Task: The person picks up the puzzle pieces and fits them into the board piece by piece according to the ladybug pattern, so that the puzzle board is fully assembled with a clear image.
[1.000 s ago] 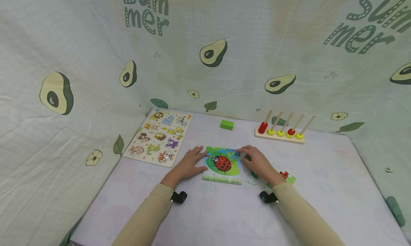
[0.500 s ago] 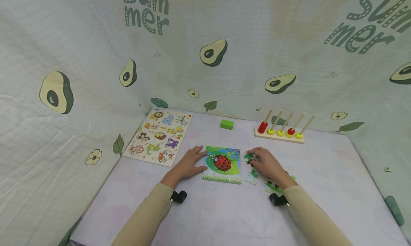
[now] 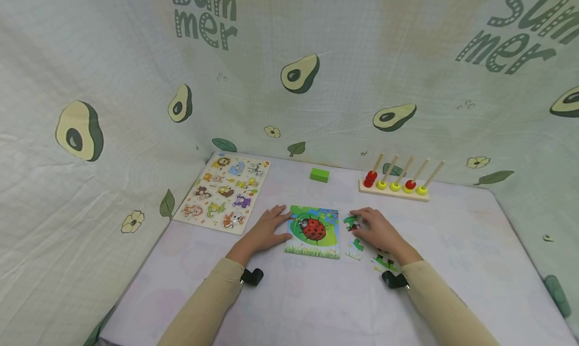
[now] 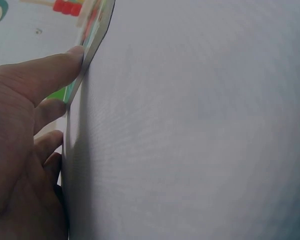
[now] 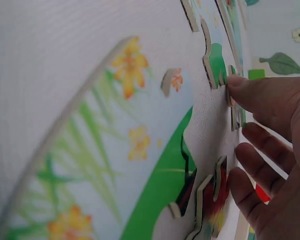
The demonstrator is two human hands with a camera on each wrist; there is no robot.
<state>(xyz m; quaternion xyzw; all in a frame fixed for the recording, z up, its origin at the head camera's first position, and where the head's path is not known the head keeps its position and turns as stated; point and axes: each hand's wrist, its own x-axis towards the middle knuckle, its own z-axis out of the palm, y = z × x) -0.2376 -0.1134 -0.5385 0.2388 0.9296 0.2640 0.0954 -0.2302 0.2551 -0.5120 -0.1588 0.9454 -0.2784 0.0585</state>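
My left hand (image 3: 267, 230) lies with its fingers spread at the left edge of a square ladybug puzzle (image 3: 313, 233). In the left wrist view its thumb (image 4: 55, 72) touches the edge of the board. To the right of the puzzle, my right hand (image 3: 377, 233) pinches a green, red and black jigsaw piece (image 3: 351, 222) at the table between thumb and forefinger. The right wrist view has the thumb (image 5: 245, 90) against the edge of that piece; the other fingers are bent loosely. The hand hides part of the loose pieces.
Nearer me lie a grassy piece (image 3: 354, 249) and several more loose pieces (image 3: 385, 262), partly under the right wrist. An animal puzzle board (image 3: 226, 193) is at the left. A green block (image 3: 319, 175) and a bead stacker (image 3: 393, 190) stand at the back.
My right hand has moved right, from the upper right corner of the ladybug puzzle to the loose piece beside it. The left hand has kept its place.
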